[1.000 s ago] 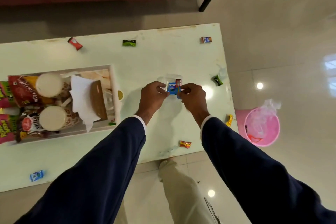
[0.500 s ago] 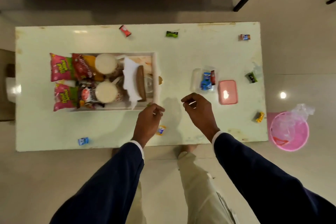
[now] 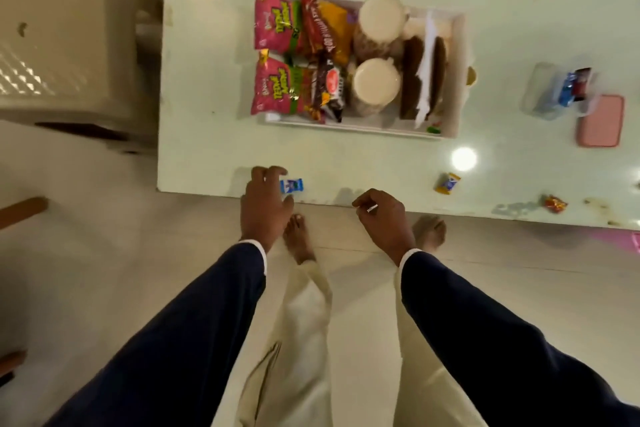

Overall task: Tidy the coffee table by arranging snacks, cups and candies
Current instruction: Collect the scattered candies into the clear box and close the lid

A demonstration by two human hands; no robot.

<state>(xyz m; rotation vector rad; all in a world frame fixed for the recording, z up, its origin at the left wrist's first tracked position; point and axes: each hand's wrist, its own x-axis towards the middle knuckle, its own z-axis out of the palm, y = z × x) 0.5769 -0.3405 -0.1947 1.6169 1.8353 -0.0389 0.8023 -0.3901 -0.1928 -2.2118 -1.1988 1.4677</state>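
Candy (image 3: 291, 185), a small crinkled blue wrapper, lies near the glossy pale desk (image 3: 214, 135) edge; your left hand (image 3: 265, 206) fingers spread around it, right hand (image 3: 382, 218) loosely curled.

Looks like a home living room to me: low pale bench (image 3: 346, 163) with a snack tray (image 3: 455, 80), glossy tiled floor (image 3: 104, 253), bare feet (image 3: 298, 236).

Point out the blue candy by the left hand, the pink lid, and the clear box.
blue candy (image 3: 291, 185), head view, middle of wrapper.
pink lid (image 3: 601, 120), head view, centre of top.
clear box (image 3: 540, 90), head view, left wall.
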